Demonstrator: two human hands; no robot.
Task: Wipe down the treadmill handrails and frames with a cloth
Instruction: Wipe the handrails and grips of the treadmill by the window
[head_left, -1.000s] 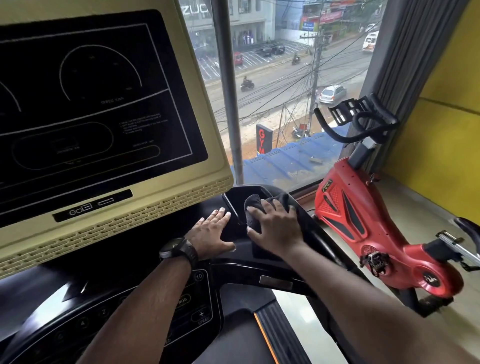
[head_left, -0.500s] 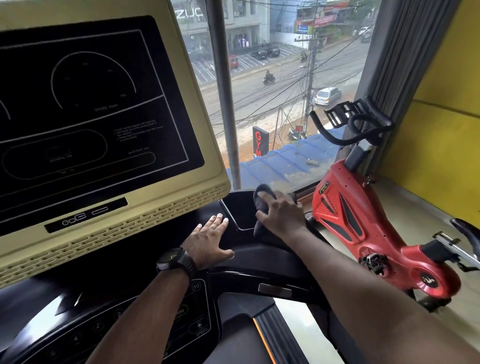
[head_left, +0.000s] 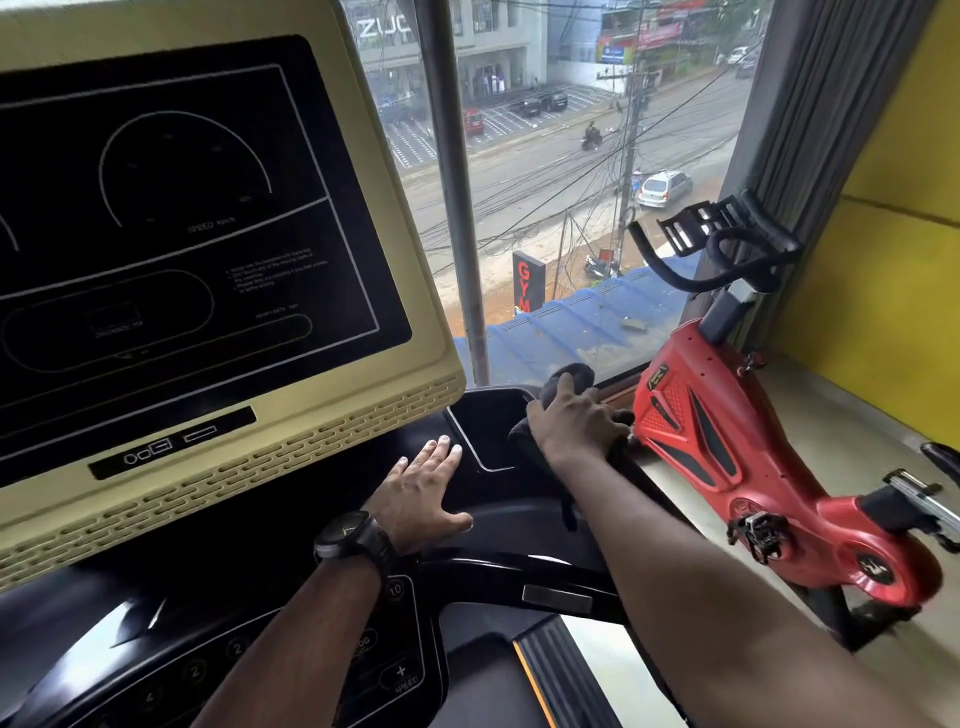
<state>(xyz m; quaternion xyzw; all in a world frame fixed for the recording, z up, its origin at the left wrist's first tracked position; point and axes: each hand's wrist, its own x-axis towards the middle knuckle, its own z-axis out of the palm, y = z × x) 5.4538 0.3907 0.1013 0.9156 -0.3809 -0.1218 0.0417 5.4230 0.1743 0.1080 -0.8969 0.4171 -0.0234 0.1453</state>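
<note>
since a second ago the right hand (head_left: 576, 423) has pushed the cloth (head_left: 575, 375) off the near shelf toward one o'clock, up to the treadmill's far right corner; the left hand (head_left: 423, 493) has stayed put. the treadmill console (head_left: 208, 249) fills nine to twelve o'clock, and a red exercise bike (head_left: 727, 467) stands at three o'clock by the window. the black frame (head_left: 498, 571) curves below the hands toward five o'clock. the right hand's fingers curl over the dark cloth, gripping it against the corner just right of the recessed tray (head_left: 485, 431). the left hand lies flat, fingers straight, holding nothing, at eight o'clock of the cloth. by my reading the corner is being wiped; the side handrail toward five o'clock likely waits.
</note>
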